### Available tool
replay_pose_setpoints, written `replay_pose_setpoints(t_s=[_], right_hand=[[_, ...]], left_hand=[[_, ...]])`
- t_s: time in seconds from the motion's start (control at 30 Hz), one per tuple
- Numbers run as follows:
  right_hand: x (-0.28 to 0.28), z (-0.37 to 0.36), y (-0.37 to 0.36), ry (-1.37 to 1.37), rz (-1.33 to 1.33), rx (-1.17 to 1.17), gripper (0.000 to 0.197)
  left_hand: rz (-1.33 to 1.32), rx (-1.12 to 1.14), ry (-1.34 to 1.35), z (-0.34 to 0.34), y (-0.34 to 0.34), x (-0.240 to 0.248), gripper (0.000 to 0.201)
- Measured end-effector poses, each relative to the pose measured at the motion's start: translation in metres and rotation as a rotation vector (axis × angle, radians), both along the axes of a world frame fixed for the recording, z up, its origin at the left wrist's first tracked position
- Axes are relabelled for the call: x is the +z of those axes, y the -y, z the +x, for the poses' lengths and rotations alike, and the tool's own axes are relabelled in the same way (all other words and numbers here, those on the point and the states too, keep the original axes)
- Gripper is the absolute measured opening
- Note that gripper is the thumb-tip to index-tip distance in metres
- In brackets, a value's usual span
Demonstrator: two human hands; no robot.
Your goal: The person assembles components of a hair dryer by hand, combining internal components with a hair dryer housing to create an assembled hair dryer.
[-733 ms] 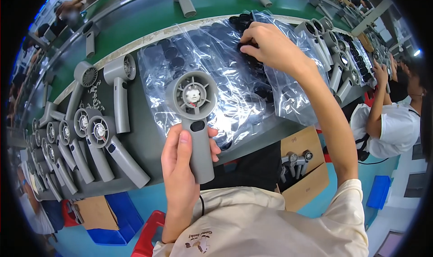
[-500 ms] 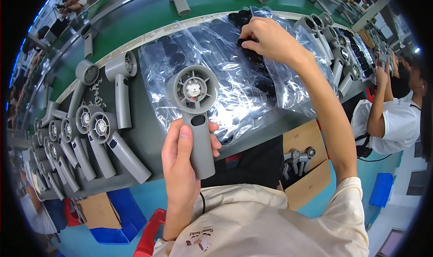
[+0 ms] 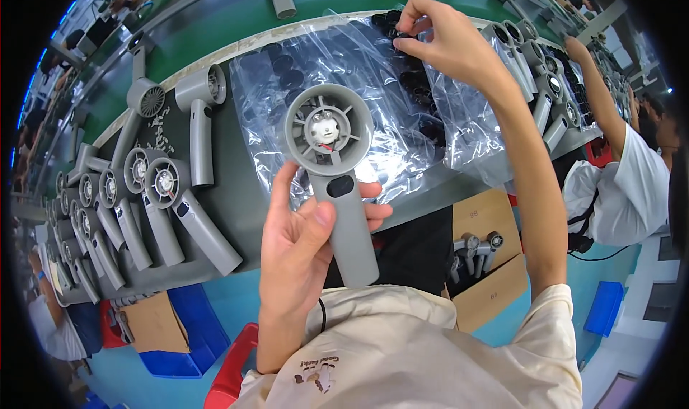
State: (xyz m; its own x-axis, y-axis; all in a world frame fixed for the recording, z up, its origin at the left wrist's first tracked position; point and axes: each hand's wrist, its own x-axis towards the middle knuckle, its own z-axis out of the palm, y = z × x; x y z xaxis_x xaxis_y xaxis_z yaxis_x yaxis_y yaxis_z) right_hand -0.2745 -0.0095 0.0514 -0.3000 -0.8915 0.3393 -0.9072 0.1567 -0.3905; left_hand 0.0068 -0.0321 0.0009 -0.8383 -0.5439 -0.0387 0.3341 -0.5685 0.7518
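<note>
My left hand (image 3: 298, 255) holds a grey handheld fan (image 3: 352, 229) upright by its handle, thumb in front and fingers behind. The round fan head (image 3: 329, 130) faces me and shows a white motor hub, a red wire and thin spokes. Farther off, my right hand (image 3: 445, 39) reaches to the back of the bench, its thumb and forefinger pinched at the upper end of a row of round black parts (image 3: 415, 82). Whether a part sits between those fingertips is hard to make out. Clear plastic bags (image 3: 265, 129) with dark round pieces lie beneath and beside the row.
Several grey fans (image 3: 204, 226) lie crowded at the left, near small pale pieces (image 3: 159, 130). More fans (image 3: 535, 61) are at the right. Behind runs a green conveyor (image 3: 215, 32). An open carton (image 3: 495, 294) with fans stands below, and a co-worker's arm (image 3: 603, 93) reaches in at right.
My left hand has brought the fan slightly right and tilted it a little. My right hand has risen farther back along the black parts. A co-worker's arm at right has stretched toward the bench.
</note>
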Motion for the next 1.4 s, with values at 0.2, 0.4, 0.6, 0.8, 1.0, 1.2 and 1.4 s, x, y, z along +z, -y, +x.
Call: replay_pose_setpoints(t_s=[0.2,0.4,0.6,0.8,1.0,1.2,1.4], right_hand=[[0.021,0.078,-0.029,0.759,-0.168,0.167,0.03],[0.015,0.104,-0.061,1.223,-0.316,0.447,0.047],[0.017,0.12,-0.077,1.261,-0.346,0.327,0.046],[0.008,0.113,-0.079,0.869,-0.409,0.409,0.044],[0.005,0.114,-0.078,0.735,-0.468,0.473,0.045],[0.008,0.115,-0.076,0.608,-0.477,0.486,0.045],[0.008,0.117,-0.075,0.545,-0.501,0.478,0.046]], left_hand=[[0.027,-0.008,-0.059,0.002,-0.002,0.003,0.074],[0.002,0.063,-0.026,0.002,-0.013,0.011,0.075],[-0.009,0.146,-0.1,0.001,-0.026,0.018,0.078],[-0.038,0.174,-0.138,0.002,-0.033,0.016,0.081],[-0.085,0.19,-0.145,0.003,-0.035,0.015,0.085],[-0.087,0.2,-0.133,0.004,-0.036,0.016,0.086],[-0.093,0.269,-0.158,0.001,-0.037,0.014,0.086]])
